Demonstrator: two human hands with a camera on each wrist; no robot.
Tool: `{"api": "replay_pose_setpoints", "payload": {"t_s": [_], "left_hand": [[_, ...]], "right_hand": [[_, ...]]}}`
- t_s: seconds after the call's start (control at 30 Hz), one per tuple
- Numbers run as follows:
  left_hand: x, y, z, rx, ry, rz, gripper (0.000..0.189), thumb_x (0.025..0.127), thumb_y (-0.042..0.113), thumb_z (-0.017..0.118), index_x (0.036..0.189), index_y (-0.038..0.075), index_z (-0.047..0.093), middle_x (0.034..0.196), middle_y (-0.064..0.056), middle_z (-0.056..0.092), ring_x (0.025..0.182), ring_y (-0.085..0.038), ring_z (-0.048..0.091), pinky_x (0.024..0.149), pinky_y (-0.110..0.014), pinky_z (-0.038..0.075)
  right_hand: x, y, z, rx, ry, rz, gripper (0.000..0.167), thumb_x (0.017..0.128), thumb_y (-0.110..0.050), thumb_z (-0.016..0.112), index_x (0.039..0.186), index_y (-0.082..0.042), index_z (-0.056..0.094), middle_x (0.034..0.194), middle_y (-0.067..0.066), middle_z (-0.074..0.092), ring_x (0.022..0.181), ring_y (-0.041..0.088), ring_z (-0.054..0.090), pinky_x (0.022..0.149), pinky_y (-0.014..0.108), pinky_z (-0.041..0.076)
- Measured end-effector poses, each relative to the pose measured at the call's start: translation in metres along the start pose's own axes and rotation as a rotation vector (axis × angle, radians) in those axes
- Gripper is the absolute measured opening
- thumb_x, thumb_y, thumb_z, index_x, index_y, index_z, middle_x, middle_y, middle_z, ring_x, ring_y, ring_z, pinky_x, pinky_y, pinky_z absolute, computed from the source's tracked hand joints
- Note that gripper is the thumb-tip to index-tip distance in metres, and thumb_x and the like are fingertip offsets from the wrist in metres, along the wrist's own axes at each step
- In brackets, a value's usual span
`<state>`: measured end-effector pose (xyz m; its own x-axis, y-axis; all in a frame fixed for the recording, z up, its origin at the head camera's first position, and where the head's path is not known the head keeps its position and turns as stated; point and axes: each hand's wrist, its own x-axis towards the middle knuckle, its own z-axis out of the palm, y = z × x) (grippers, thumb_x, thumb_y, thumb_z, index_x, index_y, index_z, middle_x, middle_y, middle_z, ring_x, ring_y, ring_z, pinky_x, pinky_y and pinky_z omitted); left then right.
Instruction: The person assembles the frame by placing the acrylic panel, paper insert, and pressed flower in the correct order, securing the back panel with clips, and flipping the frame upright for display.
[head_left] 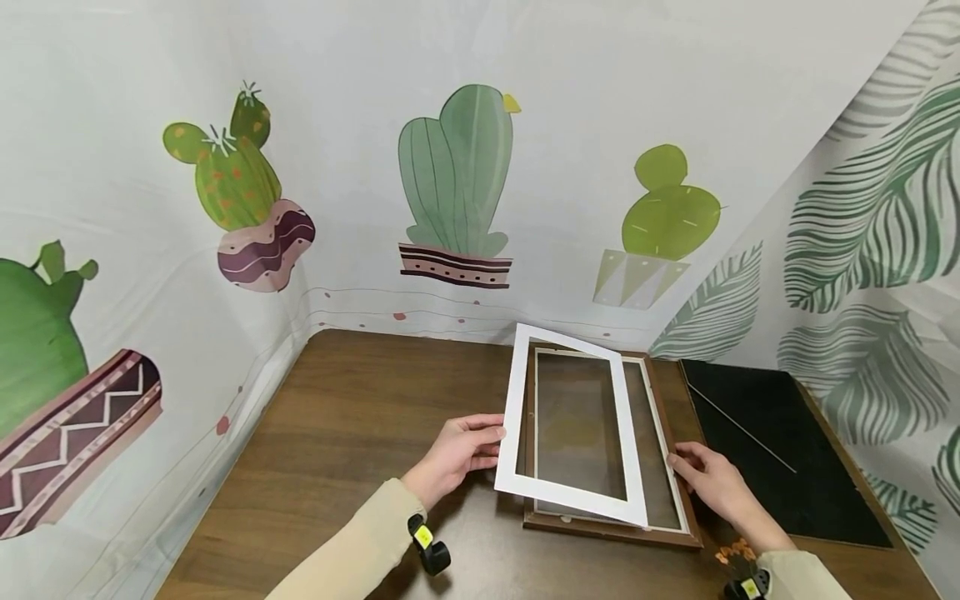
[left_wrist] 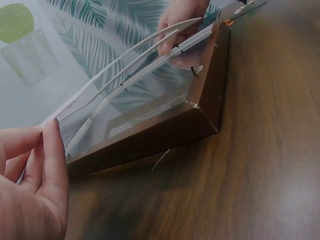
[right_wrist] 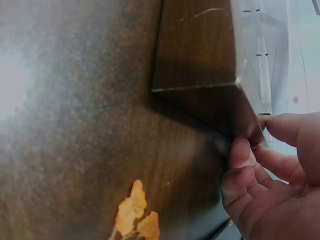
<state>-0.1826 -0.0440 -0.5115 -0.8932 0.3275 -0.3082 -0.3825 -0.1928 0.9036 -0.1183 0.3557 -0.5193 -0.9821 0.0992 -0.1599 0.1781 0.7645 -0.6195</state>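
Observation:
My left hand (head_left: 463, 454) pinches the left edge of a white picture mat (head_left: 510, 433), a thin board with a rectangular window. The mat tilts over a brown wooden picture frame (head_left: 615, 537), its left side raised, its lower right corner close over the frame. In the left wrist view, thumb and fingers (left_wrist: 54, 160) meet on the mat's edge. My right hand (head_left: 708, 477) grips the frame's right side, the thumb on its upper edge and the fingers against the outer side in the right wrist view. A clear pane (head_left: 573, 417) shows inside the frame.
A black backing board (head_left: 780, 450) lies right of the frame, with a thin stick (head_left: 738, 423) across it. Orange dried leaves (head_left: 735, 552) lie near my right wrist. Behind the wooden table (head_left: 375, 392) hangs a cloth (head_left: 570, 167) printed with cacti and leaves.

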Motion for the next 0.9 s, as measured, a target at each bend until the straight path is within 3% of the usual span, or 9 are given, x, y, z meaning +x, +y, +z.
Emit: {"api": "replay_pose_setpoints", "payload": {"t_s": [0.4,0.9], "left_hand": [[0.001,-0.008,0.018,-0.032,0.012,-0.006,0.034,0.094,0.002,0.073,0.128,-0.005,0.070,0.082,-0.001,0.074,0.065,-0.008,0.066,0.060,-0.023,0.060],[-0.003,-0.015,0.028,-0.025,0.011,-0.014,0.035,0.094,0.002,0.073,0.128,-0.004,0.070,0.084,-0.001,0.073,0.066,-0.009,0.067,0.062,-0.024,0.061]], "right_hand": [[-0.003,0.001,0.000,0.000,0.003,-0.020,0.047,0.107,-0.025,0.058,0.133,0.013,0.056,0.085,0.005,0.063,0.067,0.017,0.060,0.060,0.031,0.046],[-0.003,-0.001,-0.002,0.013,0.006,-0.023,0.044,0.108,-0.024,0.056,0.132,0.012,0.057,0.084,0.005,0.063,0.067,0.016,0.059,0.062,0.030,0.046]]}}
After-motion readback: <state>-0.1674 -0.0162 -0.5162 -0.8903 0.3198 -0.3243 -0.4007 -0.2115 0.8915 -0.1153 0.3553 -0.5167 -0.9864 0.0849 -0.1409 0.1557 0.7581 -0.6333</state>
